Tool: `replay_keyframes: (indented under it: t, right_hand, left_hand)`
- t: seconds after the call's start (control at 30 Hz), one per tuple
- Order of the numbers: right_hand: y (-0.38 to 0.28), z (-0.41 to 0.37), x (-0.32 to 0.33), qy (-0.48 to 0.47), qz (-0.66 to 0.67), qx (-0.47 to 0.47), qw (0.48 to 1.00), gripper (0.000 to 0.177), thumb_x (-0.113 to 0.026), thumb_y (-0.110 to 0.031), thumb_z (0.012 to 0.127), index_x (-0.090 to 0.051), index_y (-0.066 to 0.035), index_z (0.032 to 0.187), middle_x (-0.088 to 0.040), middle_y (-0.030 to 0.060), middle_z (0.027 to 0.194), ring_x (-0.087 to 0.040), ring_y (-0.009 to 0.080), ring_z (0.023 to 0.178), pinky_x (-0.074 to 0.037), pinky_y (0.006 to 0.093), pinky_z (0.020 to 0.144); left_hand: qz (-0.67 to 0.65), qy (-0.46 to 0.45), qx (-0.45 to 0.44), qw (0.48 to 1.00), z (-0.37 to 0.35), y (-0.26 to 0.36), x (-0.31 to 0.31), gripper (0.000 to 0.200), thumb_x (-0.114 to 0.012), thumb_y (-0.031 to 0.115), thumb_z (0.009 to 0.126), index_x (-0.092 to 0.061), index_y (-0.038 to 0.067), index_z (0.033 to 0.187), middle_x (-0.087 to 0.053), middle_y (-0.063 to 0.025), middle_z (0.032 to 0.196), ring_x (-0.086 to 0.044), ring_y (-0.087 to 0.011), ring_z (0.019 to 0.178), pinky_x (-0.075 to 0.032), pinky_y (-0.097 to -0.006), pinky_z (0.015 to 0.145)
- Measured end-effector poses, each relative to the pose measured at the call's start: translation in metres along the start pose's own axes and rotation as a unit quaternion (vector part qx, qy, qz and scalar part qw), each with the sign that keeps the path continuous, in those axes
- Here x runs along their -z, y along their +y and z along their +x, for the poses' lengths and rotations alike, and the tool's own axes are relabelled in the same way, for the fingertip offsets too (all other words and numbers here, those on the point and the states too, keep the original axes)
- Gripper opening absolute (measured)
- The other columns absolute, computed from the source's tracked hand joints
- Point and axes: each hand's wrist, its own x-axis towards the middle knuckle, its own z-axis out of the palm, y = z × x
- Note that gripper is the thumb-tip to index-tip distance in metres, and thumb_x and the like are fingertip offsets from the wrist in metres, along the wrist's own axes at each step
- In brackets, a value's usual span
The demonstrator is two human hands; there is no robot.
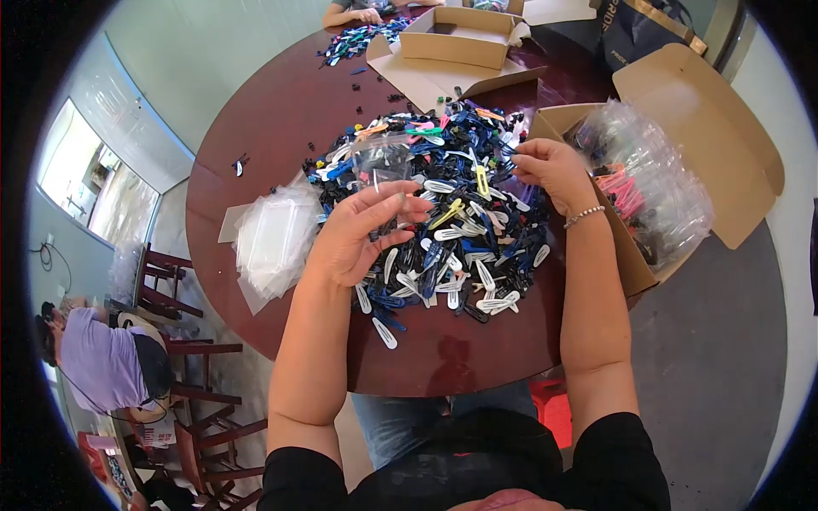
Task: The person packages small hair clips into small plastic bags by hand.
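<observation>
A large heap of snap hair clips (460, 230), in black, navy, white and a few bright colours, covers the middle of the round table. Over its left side, my left hand (366, 226) curls its fingers round a clear plastic bag (381, 155), through which dark pieces show. My right hand (550, 175) is at the right edge of the heap, thumb and fingertips pinched on dark hair clips (509, 152). Left of the heap lies a stack of flat clear bags (277, 234).
An open cardboard box (639, 281) with filled plastic bags (648, 179) stands on the right. Another cardboard box (456, 43) sits at the back, beside a second clip pile (362, 43) and a person's hand (366, 15). A person in purple (102, 358) sits far left.
</observation>
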Motion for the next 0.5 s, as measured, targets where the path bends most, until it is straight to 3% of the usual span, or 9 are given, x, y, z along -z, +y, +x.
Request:
replay_keyframes:
  t: [0.17,0.3,0.4,0.47,0.5]
  right_hand:
    - [-0.011,-0.007,-0.006,-0.033,0.142,-0.029,0.989,0.015,-0.067,-0.006,0.086,-0.065,0.002,0.099,-0.067,0.005,0.085,-0.065,0.0105,0.071,-0.054,0.021,0.066]
    - [-0.012,-0.008,-0.013,-0.056,0.165,-0.047,0.984,0.015,-0.067,-0.006,0.086,-0.065,0.001,0.1,-0.067,0.0053,0.086,-0.065,0.0105,0.073,-0.055,0.0207,0.068]
    - [-0.008,-0.007,-0.015,-0.084,0.09,-0.05,0.991,0.012,-0.066,-0.006,0.087,-0.065,-0.001,0.098,-0.066,0.004,0.088,-0.066,0.0112,0.076,-0.055,0.0218,0.068]
    - [-0.003,-0.006,-0.017,-0.09,-0.051,0.006,0.995,0.012,-0.067,-0.008,0.086,-0.066,0.0,0.095,-0.066,0.0026,0.083,-0.064,0.0097,0.074,-0.053,0.0218,0.067]
    - [-0.004,-0.007,-0.019,-0.091,-0.051,0.005,0.995,0.012,-0.067,-0.008,0.086,-0.066,0.0,0.095,-0.066,0.0026,0.083,-0.064,0.0097,0.074,-0.053,0.0218,0.067]
  left_hand:
    - [0.01,-0.004,0.008,1.0,0.001,-0.001,0.001,0.039,-0.06,0.026,0.092,-0.055,0.004,0.125,-0.066,-0.0093,0.111,-0.063,-0.0171,0.1,-0.051,-0.0305,0.082]
    - [0.004,-0.013,0.006,1.0,0.001,-0.002,0.001,0.038,-0.059,0.024,0.093,-0.056,0.004,0.126,-0.066,-0.0092,0.112,-0.062,-0.0167,0.1,-0.051,-0.0299,0.082]
    - [0.007,-0.015,0.002,1.0,0.001,-0.002,0.002,0.038,-0.059,0.024,0.093,-0.056,0.004,0.125,-0.066,-0.0091,0.112,-0.063,-0.0164,0.1,-0.051,-0.0296,0.082]
    - [0.006,-0.014,0.007,1.0,0.002,-0.002,0.003,0.038,-0.059,0.025,0.093,-0.056,0.004,0.125,-0.066,-0.0089,0.112,-0.063,-0.0159,0.099,-0.05,-0.029,0.082]
    - [0.005,-0.012,0.007,1.0,0.002,-0.002,0.004,0.038,-0.059,0.025,0.093,-0.056,0.004,0.125,-0.066,-0.0089,0.112,-0.063,-0.0159,0.099,-0.05,-0.029,0.082]
